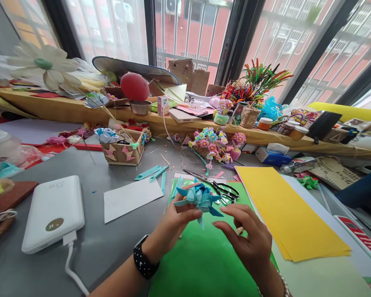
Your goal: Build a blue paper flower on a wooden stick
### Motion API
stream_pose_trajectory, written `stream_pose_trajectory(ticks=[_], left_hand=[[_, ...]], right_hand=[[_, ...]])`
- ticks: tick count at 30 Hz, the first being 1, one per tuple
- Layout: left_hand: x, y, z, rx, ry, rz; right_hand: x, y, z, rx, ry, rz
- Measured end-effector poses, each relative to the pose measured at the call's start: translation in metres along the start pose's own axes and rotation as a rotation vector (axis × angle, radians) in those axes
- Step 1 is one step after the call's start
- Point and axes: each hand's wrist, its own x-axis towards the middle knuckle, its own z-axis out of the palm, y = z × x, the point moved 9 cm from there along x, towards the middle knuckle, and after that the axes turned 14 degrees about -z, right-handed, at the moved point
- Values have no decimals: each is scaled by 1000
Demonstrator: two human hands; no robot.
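A blue origami paper flower (200, 198) with pointed petals is gripped by my left hand (176, 220), the thumb lying along its underside. Just right of it, my right hand (249, 235) has thumb and forefinger apart, close to a petal tip. A small pale tip shows by its curled fingers; I cannot tell what it is. Both hands are above a green sheet (204, 260). Black-handled scissors (225, 192) lie on that sheet behind the flower. Folded blue paper strips (151, 172) rest by a white paper (132, 200) to the left.
A white power bank (55, 214) with a cable is on the grey table at left. Yellow paper (284, 210) lies at right. Behind are a cardboard box (123, 150), a bunch of craft flowers (210, 144), a tissue box (273, 156) and a cluttered ledge with a red balloon (135, 86).
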Motion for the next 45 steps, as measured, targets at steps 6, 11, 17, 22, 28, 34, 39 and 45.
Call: stream_pose_trajectory(ticks=[6,11,17,22,28,34,39,45], left_hand=[[1,-8,7,-93,-72,-94],[5,-19,0,-113,-29,-152],[11,-28,-8,5,1,-208],[12,-24,-10,70,35,-180],[10,-15,-12,152,83,-119],[7,-6,-6,281,89,-75],[5,4,-7,352,155,28],[0,14,-13,415,259,79]], right_hand=[[-2,0,6,43,-48,-28],[-3,-2,9,50,-67,-50],[-3,-1,7,70,-42,-34],[-4,0,10,103,-58,-19],[-4,4,10,90,-70,10],[-5,9,11,44,-86,46],[-9,11,16,5,-123,66],[-10,10,20,-16,-152,57]])
